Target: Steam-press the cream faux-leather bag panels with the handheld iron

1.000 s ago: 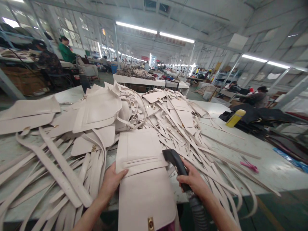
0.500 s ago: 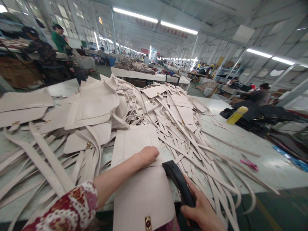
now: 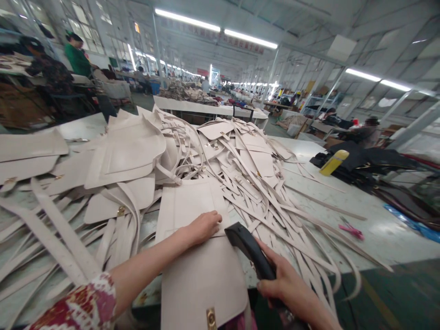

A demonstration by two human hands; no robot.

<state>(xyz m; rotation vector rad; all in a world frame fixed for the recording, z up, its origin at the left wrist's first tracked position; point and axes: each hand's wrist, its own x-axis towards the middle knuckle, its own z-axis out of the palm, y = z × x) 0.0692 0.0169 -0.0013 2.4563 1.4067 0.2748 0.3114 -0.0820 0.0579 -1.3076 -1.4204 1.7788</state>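
Note:
A beige leather-look handbag piece (image 3: 202,275) lies spread towards me, its rounded flap with a gold clasp hanging over the table's near edge. My left hand (image 3: 205,225) presses on it near the fold, fingers curled and close together; what the fingertips pinch is partly hidden. In my right hand (image 3: 285,284) is a black curved handheld tool with a blunt nozzle (image 3: 245,245), the fingers wrapped round its handle. The nozzle's tip is over the right edge of the bag piece, just right of my left hand; whether it touches cannot be made out.
Beige bag pieces (image 3: 127,146) and loose straps (image 3: 275,206) heap the table (image 3: 378,229). Pink-handled scissors (image 3: 351,231), a yellow object (image 3: 334,162) and black material (image 3: 378,167) lie at right. Co-workers, one in a green top (image 3: 76,59), are at other tables.
The view has shifted slightly, so most things appear a little further left. Both hands keep their hold, and the tool's nozzle stays near the bag's edge.

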